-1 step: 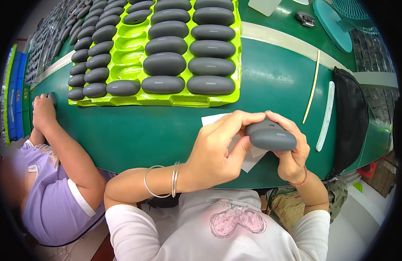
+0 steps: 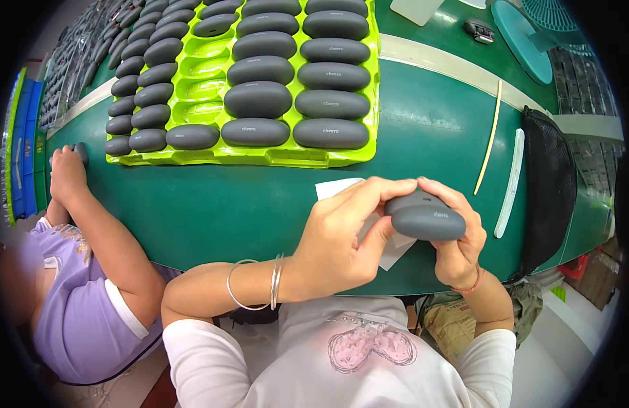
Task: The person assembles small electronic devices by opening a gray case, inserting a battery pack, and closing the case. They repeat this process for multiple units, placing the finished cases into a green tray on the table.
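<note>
A rounded dark grey case (image 2: pixel 428 222) is held in front of me over the table, between both hands. Its rear part shows a small slot, and a crease divides that part from the smooth front lobe. My left hand (image 2: pixel 345 231) grips its left end, thumb at the side and index finger reaching over the top. My right hand (image 2: pixel 460 241) wraps the right end from behind and below, its fingertips meeting the left ones at the top. Beneath the hands lies a white sheet of paper (image 2: pixel 336 188), mostly covered.
A lime-green tray (image 2: pixel 273 158) with rows of similar grey cases stands ahead; one column has several bare slots. To the right lie a thin stick (image 2: pixel 489 136), a white strip (image 2: pixel 510 183) and a black mesh bag (image 2: pixel 547 190). A co-worker's hand (image 2: pixel 69 173) works at the left.
The case has tilted very slightly in my hands. Otherwise the scene looks the same.
</note>
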